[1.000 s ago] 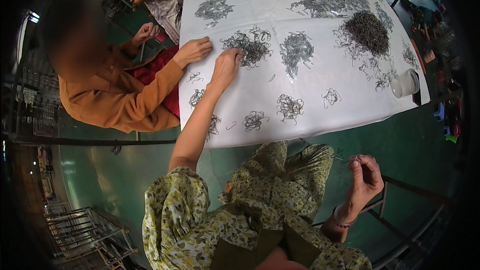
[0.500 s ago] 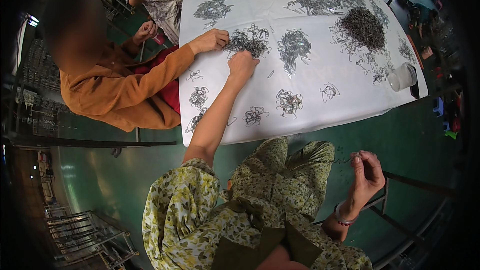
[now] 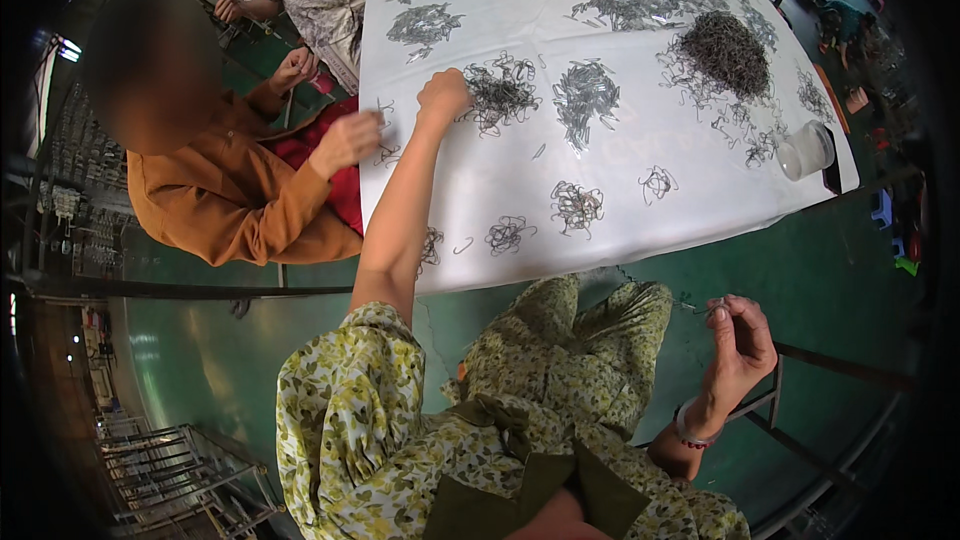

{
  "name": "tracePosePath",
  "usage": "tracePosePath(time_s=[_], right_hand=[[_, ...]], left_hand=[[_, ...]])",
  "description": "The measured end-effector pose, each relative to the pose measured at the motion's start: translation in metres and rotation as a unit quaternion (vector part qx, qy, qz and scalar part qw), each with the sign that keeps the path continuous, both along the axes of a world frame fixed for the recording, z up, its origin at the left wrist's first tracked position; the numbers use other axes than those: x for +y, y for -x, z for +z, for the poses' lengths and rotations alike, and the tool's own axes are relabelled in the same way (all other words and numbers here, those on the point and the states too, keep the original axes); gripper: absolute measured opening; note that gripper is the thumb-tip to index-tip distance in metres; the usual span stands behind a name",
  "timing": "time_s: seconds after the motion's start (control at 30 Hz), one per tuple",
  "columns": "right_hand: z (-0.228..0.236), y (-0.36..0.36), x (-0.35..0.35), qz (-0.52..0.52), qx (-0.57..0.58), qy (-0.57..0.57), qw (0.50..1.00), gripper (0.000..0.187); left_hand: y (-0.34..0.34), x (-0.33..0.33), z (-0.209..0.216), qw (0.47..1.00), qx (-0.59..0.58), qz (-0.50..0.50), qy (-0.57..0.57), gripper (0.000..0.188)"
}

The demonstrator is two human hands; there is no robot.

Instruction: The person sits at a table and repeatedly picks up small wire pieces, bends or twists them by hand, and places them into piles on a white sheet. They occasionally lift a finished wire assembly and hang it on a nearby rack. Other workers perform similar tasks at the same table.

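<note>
My left hand point(image 3: 444, 95) is closed at the left edge of a pile of bent wire hooks point(image 3: 505, 90) on the white-covered table point(image 3: 470, 175). Its fingertips are turned away, so what they hold, if anything, is hidden. Off the table's near edge, my right hand point(image 3: 740, 330) is raised to the right of my knees. Its thumb and forefinger pinch the end of a thin dark wire chain point(image 3: 688, 306), which trails left toward my knee. Right of the hooks lies a heap of small shiny metal pieces point(image 3: 587, 102).
Small wire clusters point(image 3: 577, 207) lie along the near edge. Toward the right are a big dark hook heap point(image 3: 725, 55) and a clear plastic tub point(image 3: 805, 152). A co-worker's hand point(image 3: 347, 142) is close to my left forearm. Metal bars point(image 3: 840, 368) stand beside my right hand.
My left hand has drawn left, from the pile's near side to its left edge. The co-worker's hand has pulled back from the pile. My right hand has barely moved.
</note>
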State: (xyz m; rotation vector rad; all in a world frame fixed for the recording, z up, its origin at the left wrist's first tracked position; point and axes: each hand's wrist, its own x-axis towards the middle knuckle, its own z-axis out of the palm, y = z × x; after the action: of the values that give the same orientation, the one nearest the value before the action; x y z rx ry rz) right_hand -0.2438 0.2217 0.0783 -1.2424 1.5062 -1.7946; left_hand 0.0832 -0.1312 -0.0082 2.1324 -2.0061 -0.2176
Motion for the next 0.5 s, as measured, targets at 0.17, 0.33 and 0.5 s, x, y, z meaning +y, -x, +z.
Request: tracePosePath(time_s=[0.17, 0.33, 0.5], right_hand=[[-0.001, -0.003, 0.002, -0.003, 0.003, 0.010, 1.000, 0.016], [-0.003, -0.005, 0.005, 0.005, 0.007, 0.006, 1.000, 0.016], [-0.009, 0.002, 0.018, 0.004, 0.005, 0.017, 1.000, 0.017]], left_hand=[[-0.019, -0.006, 0.005, 0.993, 0.080, 0.000, -0.090, 0.023], [-0.023, 0.001, -0.011, 0.933, 0.355, -0.014, 0.064, 0.019], [-0.025, 0.036, 0.032, 0.917, 0.350, -0.189, 0.036, 0.022]])
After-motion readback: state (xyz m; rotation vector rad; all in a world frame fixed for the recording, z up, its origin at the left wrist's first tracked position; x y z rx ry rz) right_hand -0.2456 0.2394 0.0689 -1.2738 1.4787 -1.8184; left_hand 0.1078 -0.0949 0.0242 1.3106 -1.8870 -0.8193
